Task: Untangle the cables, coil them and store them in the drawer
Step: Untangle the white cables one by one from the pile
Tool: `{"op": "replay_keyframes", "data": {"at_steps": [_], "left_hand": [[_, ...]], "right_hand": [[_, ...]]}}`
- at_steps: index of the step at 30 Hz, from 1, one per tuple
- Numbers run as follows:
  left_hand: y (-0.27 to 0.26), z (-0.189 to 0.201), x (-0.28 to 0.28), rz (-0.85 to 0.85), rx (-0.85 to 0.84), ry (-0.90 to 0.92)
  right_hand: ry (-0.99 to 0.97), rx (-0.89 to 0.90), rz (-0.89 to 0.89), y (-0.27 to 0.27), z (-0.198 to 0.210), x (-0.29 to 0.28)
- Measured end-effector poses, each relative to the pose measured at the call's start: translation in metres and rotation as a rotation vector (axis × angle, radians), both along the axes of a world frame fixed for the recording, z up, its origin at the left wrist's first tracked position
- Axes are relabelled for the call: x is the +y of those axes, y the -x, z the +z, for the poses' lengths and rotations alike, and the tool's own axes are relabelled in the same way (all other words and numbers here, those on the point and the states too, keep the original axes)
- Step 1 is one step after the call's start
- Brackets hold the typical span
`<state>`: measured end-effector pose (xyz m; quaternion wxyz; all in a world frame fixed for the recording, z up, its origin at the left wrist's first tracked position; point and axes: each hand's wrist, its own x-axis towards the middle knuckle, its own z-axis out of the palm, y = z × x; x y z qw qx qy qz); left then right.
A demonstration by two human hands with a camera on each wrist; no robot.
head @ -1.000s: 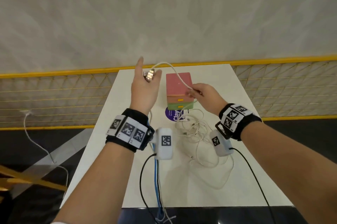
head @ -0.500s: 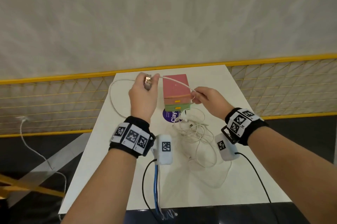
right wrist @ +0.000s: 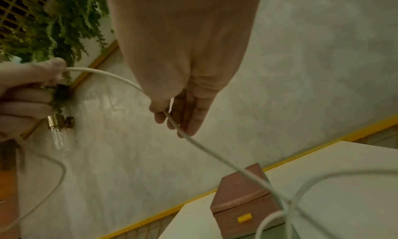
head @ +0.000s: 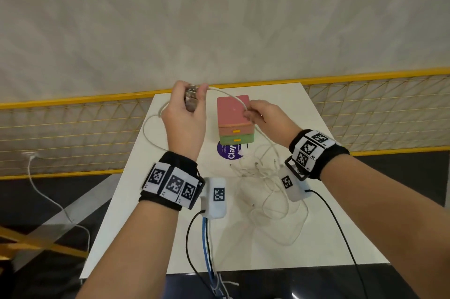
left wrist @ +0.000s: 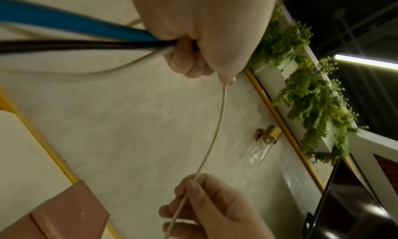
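Hands both raised above the white table (head: 170, 237): left hand (head: 185, 116) clenched round metal plugs (head: 190, 100) and one white cable (head: 229, 94), right hand (head: 265, 118) pinching that cable. Two-drawer box (head: 235, 120), both drawers closed, stands near the far edge. Tangled cables (head: 265, 184), count indeterminate, lie between box and near edge.

White cable (left wrist: 212, 133) taut between left hand (left wrist: 200, 38) above and right hand (left wrist: 213, 207) below, both pinching.
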<state>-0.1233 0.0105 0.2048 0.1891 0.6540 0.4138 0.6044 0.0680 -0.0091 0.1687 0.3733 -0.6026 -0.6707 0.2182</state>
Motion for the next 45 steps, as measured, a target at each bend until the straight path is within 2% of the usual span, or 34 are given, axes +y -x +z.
{"op": "replay_keyframes", "data": {"at_steps": [3,6,9,13,16,19,24,28,32,34,37,40,45], "left_hand": [[-0.001,0.0,-0.005,-0.04,0.021,0.024],[-0.009,-0.005,-0.014,-0.175,0.234,0.036],[-0.012,-0.008,-0.005,-0.13,0.373,0.089],[-0.01,-0.003,0.001,-0.131,0.306,0.064],[-0.006,0.004,-0.005,-0.123,0.21,0.001],[0.003,0.01,-0.004,-0.063,0.067,0.015],[0.02,0.013,0.008,0.004,-0.029,0.067],[0.018,0.009,0.006,-0.002,-0.043,0.079],[0.011,0.01,-0.003,0.006,-0.113,0.037],[0.012,0.013,-0.005,0.018,-0.162,0.021],[0.019,0.016,-0.008,0.032,-0.203,-0.001],[0.023,0.016,-0.009,0.048,-0.216,-0.003],[0.023,0.01,-0.008,0.015,-0.164,0.077]], "right_hand": [[-0.02,-0.061,-0.012,0.004,0.007,0.006],[-0.066,-0.012,0.005,0.018,0.022,0.011],[-0.116,0.074,-0.018,0.03,0.034,0.015],[-0.304,0.043,-0.084,0.024,0.043,0.027],[-0.273,-0.004,-0.127,0.011,0.038,0.039],[-0.186,-0.019,-0.181,-0.004,0.027,0.042],[-0.288,0.048,-0.109,-0.016,0.02,0.029],[-0.363,0.026,-0.148,-0.022,0.031,0.037],[-0.145,-0.268,-0.114,-0.037,0.015,0.047],[-0.014,-0.36,-0.145,-0.046,-0.001,0.045],[0.108,-0.298,-0.254,-0.06,-0.022,0.039],[0.208,-0.127,-0.36,-0.062,-0.033,0.034],[0.082,0.075,-0.296,-0.047,-0.024,0.027]]}}
